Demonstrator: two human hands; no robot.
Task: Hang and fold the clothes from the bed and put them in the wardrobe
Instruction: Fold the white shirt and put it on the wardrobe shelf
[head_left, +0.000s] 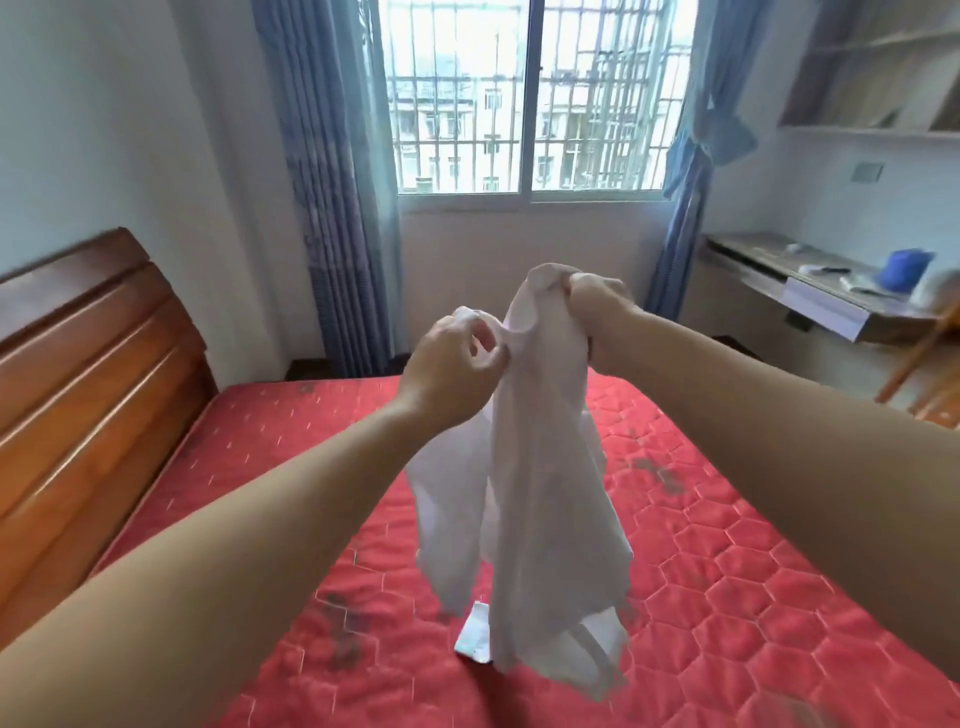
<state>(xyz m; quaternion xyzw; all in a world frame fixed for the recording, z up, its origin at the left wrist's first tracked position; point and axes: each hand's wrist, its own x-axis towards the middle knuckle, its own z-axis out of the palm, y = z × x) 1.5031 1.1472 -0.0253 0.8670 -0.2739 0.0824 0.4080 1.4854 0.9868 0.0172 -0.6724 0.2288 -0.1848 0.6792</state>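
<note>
A thin white garment (524, 509) hangs in the air over the red quilted mattress (727, 561), its lower end touching the bed. My left hand (452, 374) pinches its upper edge on the left side. My right hand (597, 312) grips a bunched part of the top, slightly higher and farther from me. Both forearms reach in from the bottom corners. The garment's shape is unclear because it is crumpled. A small white tag or folded piece (472, 636) lies on the mattress just beside the hanging cloth.
A wooden headboard (88, 374) stands along the left. Ahead is a barred window (530, 98) with blue curtains (332, 197) on both sides. At the right, a desk (810, 291) carries a blue object (904, 270), with wall shelves (883, 73) above.
</note>
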